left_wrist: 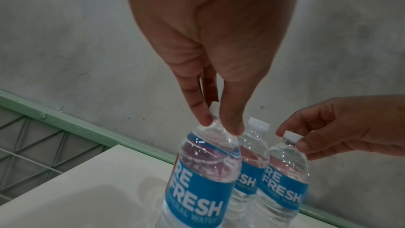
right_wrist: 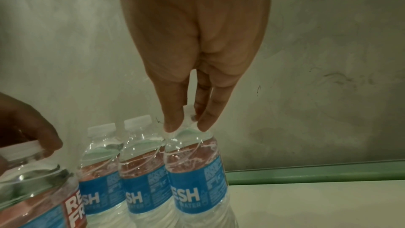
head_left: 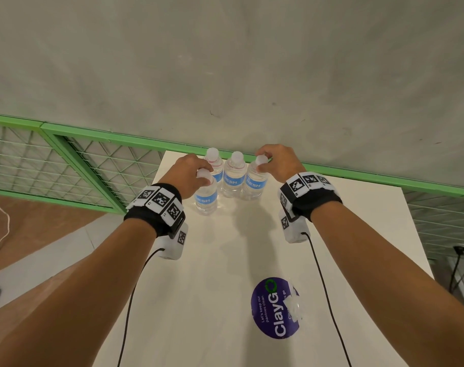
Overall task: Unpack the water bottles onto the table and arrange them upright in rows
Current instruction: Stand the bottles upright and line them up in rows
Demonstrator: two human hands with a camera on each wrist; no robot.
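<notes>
Four bottles (head_left: 233,174) near table edge (head_left: 358,178)

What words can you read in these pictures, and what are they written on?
"RE FRESH": blue label of the bottle the left hand pinches.
"ClayGo": purple sticker on the table.
"Let's keep our pantries clean.": same sticker.
Small print on the labels: too blurred to read.

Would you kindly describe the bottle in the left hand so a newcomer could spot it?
On the white table, four water bottles stand near the far edge by the green rail. Three form a row; the fourth bottle stands alone in front of the row's left end, its neck pinched by the left hand.
</notes>
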